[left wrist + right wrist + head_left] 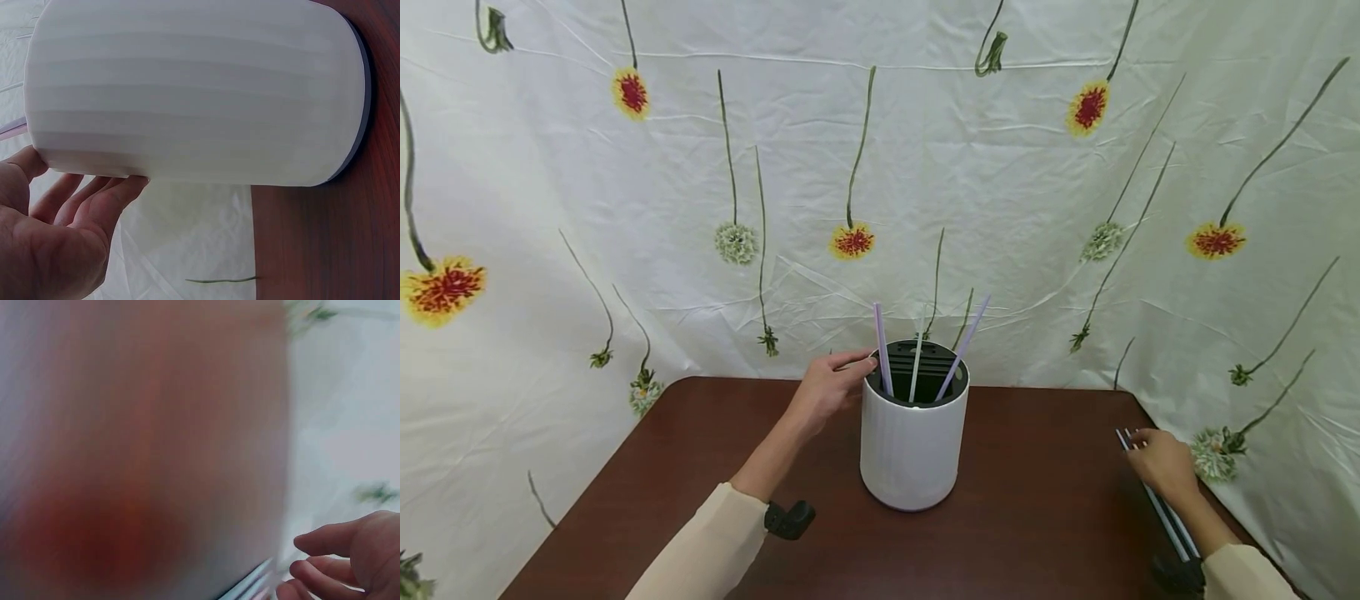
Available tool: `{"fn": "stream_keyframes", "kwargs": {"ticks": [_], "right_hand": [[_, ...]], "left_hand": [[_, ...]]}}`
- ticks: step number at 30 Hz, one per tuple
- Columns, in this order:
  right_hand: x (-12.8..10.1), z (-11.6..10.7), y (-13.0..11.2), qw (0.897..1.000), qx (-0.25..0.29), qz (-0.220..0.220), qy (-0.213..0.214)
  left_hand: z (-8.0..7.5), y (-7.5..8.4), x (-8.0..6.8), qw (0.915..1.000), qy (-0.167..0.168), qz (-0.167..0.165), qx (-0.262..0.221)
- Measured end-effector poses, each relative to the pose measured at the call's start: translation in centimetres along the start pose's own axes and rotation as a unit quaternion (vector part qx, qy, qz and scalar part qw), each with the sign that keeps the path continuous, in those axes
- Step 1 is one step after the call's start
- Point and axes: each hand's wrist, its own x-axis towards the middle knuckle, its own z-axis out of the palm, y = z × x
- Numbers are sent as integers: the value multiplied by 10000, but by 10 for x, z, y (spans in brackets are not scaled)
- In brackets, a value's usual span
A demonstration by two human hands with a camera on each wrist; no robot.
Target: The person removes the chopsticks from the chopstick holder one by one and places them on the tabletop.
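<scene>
Head view: left hand [826, 388] fingers straight against ribbed white cylinder [913, 450]; right hand [1161, 461] pinching thin straws [1159, 504].

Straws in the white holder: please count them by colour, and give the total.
Purple straws: 2
White straw: 1
Total in the holder: 3
The left hand touches the holder's rim. More straws lie by the right hand; their number cannot be told.
</scene>
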Motion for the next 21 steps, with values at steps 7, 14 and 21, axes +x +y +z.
{"fn": "stream_keyframes", "kwargs": {"ticks": [7, 14, 21], "right_hand": [[6, -26, -92, 9855, 1608, -307, -455], [6, -44, -179, 9541, 2798, -636, -862], [5, -41, -229, 9290, 3395, -949, -1127]], "left_hand": [[0, -2, 2, 10000, -52, 34, -64], [0, -2, 3, 10000, -59, 11, -31], [0, -2, 2, 9999, -86, 51, -43]]}}
